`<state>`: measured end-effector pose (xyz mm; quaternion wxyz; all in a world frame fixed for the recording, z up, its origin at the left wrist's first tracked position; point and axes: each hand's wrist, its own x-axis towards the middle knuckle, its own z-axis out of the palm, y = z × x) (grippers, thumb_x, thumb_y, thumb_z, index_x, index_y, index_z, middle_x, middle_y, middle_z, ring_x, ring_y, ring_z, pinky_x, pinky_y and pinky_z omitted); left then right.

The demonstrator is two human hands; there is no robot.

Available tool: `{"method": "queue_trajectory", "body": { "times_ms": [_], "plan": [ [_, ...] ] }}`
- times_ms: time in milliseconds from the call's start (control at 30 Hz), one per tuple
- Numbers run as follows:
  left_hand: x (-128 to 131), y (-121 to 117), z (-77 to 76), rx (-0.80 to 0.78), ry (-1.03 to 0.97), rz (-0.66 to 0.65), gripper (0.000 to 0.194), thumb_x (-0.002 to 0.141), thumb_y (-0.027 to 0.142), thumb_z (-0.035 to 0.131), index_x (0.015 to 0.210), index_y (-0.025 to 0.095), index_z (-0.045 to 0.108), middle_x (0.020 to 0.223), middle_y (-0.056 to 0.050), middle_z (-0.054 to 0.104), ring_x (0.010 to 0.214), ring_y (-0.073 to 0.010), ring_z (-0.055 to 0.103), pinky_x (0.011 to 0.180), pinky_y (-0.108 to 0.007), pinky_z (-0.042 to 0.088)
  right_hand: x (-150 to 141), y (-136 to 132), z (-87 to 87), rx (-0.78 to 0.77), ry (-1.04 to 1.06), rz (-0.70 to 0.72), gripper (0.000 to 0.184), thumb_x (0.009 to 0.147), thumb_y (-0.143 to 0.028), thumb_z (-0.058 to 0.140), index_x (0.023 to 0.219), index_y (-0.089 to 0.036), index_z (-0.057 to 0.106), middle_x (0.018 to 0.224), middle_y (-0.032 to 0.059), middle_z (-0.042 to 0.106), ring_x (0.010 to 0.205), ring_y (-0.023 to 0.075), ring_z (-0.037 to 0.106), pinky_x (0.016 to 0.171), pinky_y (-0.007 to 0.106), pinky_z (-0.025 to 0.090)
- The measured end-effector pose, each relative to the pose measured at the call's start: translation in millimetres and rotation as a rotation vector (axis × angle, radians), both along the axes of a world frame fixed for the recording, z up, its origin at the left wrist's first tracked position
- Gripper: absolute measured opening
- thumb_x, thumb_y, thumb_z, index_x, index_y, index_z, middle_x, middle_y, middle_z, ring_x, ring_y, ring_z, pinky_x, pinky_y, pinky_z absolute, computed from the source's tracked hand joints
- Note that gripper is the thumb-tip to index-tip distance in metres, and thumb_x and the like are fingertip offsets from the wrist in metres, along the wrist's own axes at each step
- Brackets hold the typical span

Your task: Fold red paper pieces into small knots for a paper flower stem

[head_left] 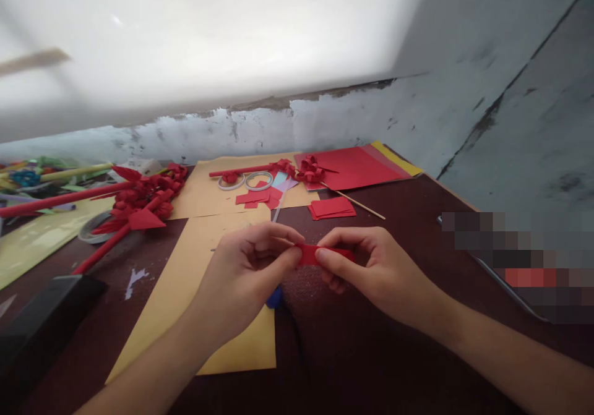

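Between my two hands is a small folded strip of red paper [308,255], held just above the dark table. My left hand [244,273] pinches its left end with thumb and fingertips. On the other side, my right hand [371,257] grips the strip between thumb and index finger, the other fingers curled beneath. Just beyond the hands lies a small stack of red paper pieces [332,208]. A blue handle [275,297] shows below my left hand; the rest of that object is mostly hidden.
Tan paper sheets [241,347] cover the table's middle. Red paper flowers on stems [148,198] lie left. Farther back are tape rolls [258,181], red sheets [357,166] and a thin wooden stick [357,203]. A black box [51,322] sits at left; a wall [464,93] bounds the back.
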<state>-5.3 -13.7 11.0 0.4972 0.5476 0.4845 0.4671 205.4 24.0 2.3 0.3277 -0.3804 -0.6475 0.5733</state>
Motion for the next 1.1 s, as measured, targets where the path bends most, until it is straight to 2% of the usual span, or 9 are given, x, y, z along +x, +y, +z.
{"method": "queue_trajectory", "body": {
  "times_ms": [200, 433, 700, 1100],
  "plan": [
    [2.3, -0.1, 2.3, 0.015, 0.008, 0.004, 0.007, 0.090, 0.024, 0.079, 0.094, 0.019, 0.077, 0.080, -0.003, 0.080, 0.072, -0.0158, 0.074, 0.060, -0.021, 0.053, -1.8, 0.1, 0.8, 0.006, -0.008, -0.012, 0.013, 0.089, -0.032, 0.081, 0.087, -0.019, 0.077, 0.070, 0.0003, 0.069, 0.062, 0.0139, 0.059, 0.058, 0.025, 0.049],
    [2.8, 0.1, 1.7, 0.009, -0.008, 0.007, 0.004, 0.090, 0.022, 0.079, 0.092, 0.020, 0.078, 0.076, -0.002, 0.080, 0.067, -0.0141, 0.072, 0.058, -0.020, 0.051, -1.2, 0.1, 1.2, -0.012, -0.009, -0.018, 0.014, 0.087, -0.033, 0.082, 0.086, -0.020, 0.077, 0.069, 0.0007, 0.070, 0.061, 0.0145, 0.060, 0.057, 0.025, 0.050],
    [2.2, -1.6, 1.4, 0.007, -0.026, -0.003, 0.001, 0.090, 0.020, 0.080, 0.090, 0.021, 0.079, 0.079, -0.001, 0.081, 0.073, -0.0137, 0.077, 0.064, -0.018, 0.055, -2.3, -0.6, 2.3, -0.047, 0.017, -0.008, 0.013, 0.086, -0.030, 0.084, 0.083, -0.019, 0.076, 0.067, -0.0005, 0.069, 0.060, 0.0126, 0.059, 0.058, 0.023, 0.049],
    [3.0, -1.8, 1.3, 0.039, 0.050, 0.024, 0.001, 0.090, 0.022, 0.079, 0.090, 0.021, 0.080, 0.079, -0.001, 0.081, 0.071, -0.0142, 0.074, 0.061, -0.020, 0.052, -2.2, -0.7, 3.5, -0.048, 0.035, -0.002, 0.017, 0.086, -0.034, 0.085, 0.084, -0.019, 0.078, 0.067, 0.0006, 0.069, 0.060, 0.0136, 0.059, 0.057, 0.025, 0.049]
  ]
}}
